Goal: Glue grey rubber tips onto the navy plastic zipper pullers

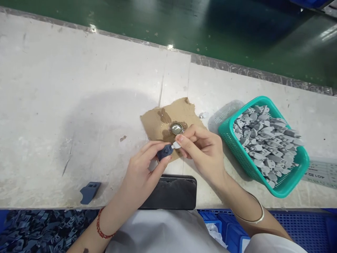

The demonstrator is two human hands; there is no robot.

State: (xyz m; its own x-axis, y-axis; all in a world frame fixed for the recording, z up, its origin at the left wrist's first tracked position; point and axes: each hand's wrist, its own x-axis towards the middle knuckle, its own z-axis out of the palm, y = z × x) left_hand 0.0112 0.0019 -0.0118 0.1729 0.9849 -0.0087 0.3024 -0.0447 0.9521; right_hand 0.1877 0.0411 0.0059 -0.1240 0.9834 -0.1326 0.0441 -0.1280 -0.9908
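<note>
Between the thumb and fingers of my left hand (pixel 142 172) is a small dark blue plastic part (pixel 165 151) with a hole in its face. My right hand (pixel 205 151) pinches a small light grey plastic piece (pixel 176 144), its narrow end at the right side of the blue part; whether it sits inside cannot be made out. Both hands are over a torn piece of brown cardboard (pixel 152 124) with wet stains. A round, shiny cap-like thing (pixel 176 128) lies on the cardboard, just beyond my right fingertips.
A green basket (pixel 283 191) full of grey pieces (pixel 265 137) stands at the right. A black phone (pixel 171 193) lies at the table's front edge. Another dark blue part (pixel 90 192) is at the left, above a bin of dark blue parts (pixel 44 230). Blue crates (pixel 234 232) sit below.
</note>
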